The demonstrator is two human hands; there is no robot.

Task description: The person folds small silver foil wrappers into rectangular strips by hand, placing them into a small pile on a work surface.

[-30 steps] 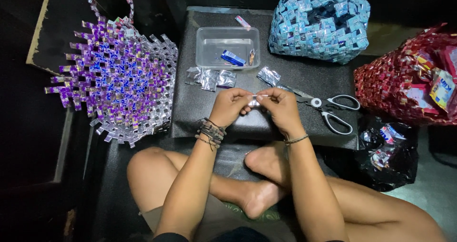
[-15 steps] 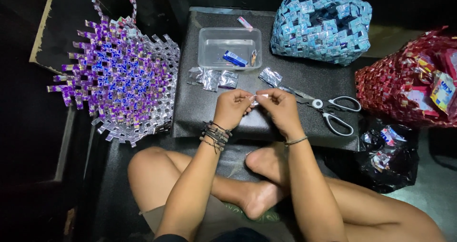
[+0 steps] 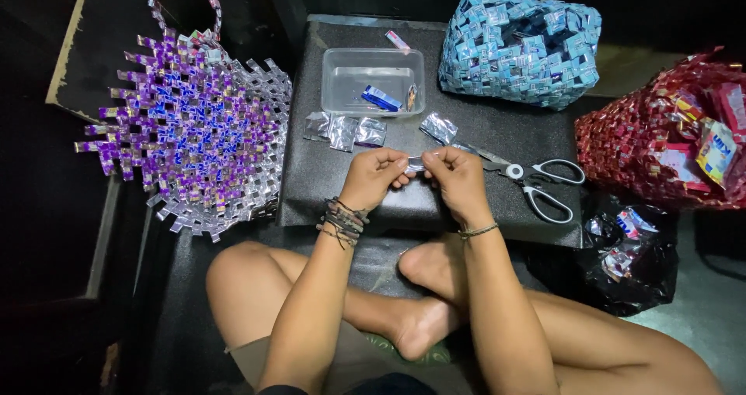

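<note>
Both hands meet over the front part of the black table (image 3: 466, 139): left hand (image 3: 373, 179) and right hand (image 3: 458, 179) each pinch one end of a small silvery foil strip (image 3: 417, 163), fingers curled in tight, thumbs and forefingers closed on it. Strip sits between the two hands, just above the table, near the middle of its front edge. Scissors (image 3: 536, 181) with white handles lie just right of the right hand, blades pointing toward it. A few loose foil pieces (image 3: 342, 129) lie behind the left hand, one more (image 3: 439, 126) behind the right. Clear plastic tub (image 3: 342, 76) further back holds a blue wrapper (image 3: 381, 98). Purple woven bag (image 3: 194, 123), unfinished, lies left of the table; blue woven bag (image 3: 521, 45) on the back right corner; red woven bag (image 3: 668, 131) far right. Black plastic bag (image 3: 629, 255) with wrappers sits below the scissors, beside the knee.
</note>
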